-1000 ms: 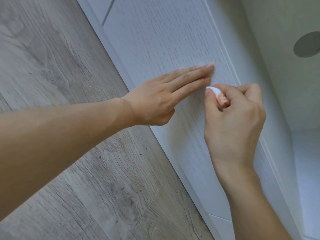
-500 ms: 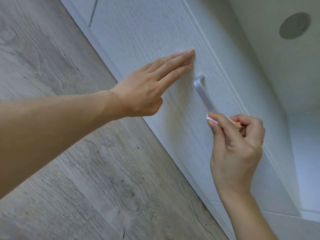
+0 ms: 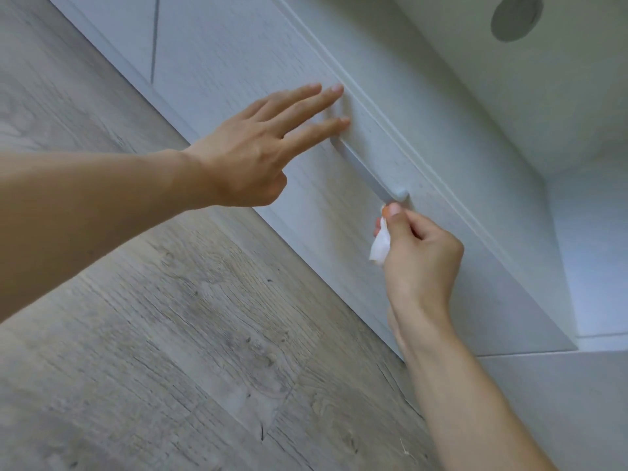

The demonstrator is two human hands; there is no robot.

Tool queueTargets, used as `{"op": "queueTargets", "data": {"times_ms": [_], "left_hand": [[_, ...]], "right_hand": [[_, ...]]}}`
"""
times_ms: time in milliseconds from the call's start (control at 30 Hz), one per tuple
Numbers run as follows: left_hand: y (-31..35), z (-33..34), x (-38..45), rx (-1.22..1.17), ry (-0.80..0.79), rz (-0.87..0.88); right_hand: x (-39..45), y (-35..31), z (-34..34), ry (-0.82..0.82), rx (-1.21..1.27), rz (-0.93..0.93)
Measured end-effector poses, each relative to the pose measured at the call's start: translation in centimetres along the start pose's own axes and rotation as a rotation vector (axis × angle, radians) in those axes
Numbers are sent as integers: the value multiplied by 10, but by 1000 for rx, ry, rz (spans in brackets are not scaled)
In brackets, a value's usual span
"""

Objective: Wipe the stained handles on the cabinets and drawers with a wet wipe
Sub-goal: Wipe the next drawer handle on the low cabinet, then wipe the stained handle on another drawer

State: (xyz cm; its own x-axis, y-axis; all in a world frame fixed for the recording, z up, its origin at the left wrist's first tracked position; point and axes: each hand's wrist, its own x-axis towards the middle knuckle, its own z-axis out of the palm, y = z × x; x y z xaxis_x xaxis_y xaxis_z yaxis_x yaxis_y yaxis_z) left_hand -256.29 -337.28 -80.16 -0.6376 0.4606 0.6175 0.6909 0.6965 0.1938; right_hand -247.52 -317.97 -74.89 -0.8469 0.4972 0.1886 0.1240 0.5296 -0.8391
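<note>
Along the lower left of the head view, a grey wood-grain floor (image 3: 190,334) is seen, met by a pale skirting strip (image 3: 112,52) at the foot of the cabinet. A round grey disc (image 3: 516,16) is set in the white surface at the upper right. A dark vertical seam (image 3: 154,39) is noted between two fronts at the top left.

White drawer front (image 3: 238,56): faint woodgrain texture, with a raised moulding line along its far edge. Nothing is interposed before it except the two forearms.

Handle (image 3: 365,171): slim matt silver-grey bar, mounted near the middle of the drawer front; stains cannot be made out on it.

Left hand (image 3: 251,154): laid against the drawer front beside the handle's far end, fingers straight and slightly spread, nothing held.

Right hand (image 3: 418,253): fingers curled, thumb and fingertips pinching the wet wipe (image 3: 380,244) at the handle's near end.

Wet wipe: white, crumpled, tinged orange at the tip nearest the handle.
</note>
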Motion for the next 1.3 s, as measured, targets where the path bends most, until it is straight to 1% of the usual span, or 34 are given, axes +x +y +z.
{"op": "queueTargets", "data": {"times_ms": [67, 133, 200, 300, 467, 567, 667, 733, 767, 833, 967, 1067, 1167, 1300], "left_hand": [[0, -5, 1, 19, -34, 29], [0, -8, 1, 31, -66, 31], [0, -9, 1, 44, -88, 35], [-3, -11, 3, 75, -90, 60], [-18, -23, 3, 157, -159, 69], [-34, -44, 2, 199, -213, -23], [-40, -71, -1, 209, -292, -163], [-41, -97, -3, 173, -345, -298], [-41, -113, -4, 160, -363, -363], [-43, -146, -6, 177, -410, -468], [-44, -212, 5, 220, -517, -575], [-44, -265, 27, 204, -553, -647], [-43, -323, 51, 177, -574, -712], [-49, -402, 81, 157, -602, -751]], "right_hand": [[-2, -3, 3, 53, 75, 39], [-1, -7, 3, 114, 119, 37], [-1, -13, 4, 139, 163, 45], [-7, -19, 4, 87, 147, 17], [-3, -50, 8, 16, 202, -160], [12, -76, 26, -109, 199, -192], [19, -104, 51, -349, 121, -206], [17, -129, 64, -514, 67, -166], [15, -144, 67, -571, 42, -155], [13, -176, 71, -659, -10, -172], [17, -246, 69, -808, -86, -133], [23, -304, 61, -874, -126, -124], [30, -365, 47, -886, -169, -151], [40, -440, 28, -878, -242, -137]]}}
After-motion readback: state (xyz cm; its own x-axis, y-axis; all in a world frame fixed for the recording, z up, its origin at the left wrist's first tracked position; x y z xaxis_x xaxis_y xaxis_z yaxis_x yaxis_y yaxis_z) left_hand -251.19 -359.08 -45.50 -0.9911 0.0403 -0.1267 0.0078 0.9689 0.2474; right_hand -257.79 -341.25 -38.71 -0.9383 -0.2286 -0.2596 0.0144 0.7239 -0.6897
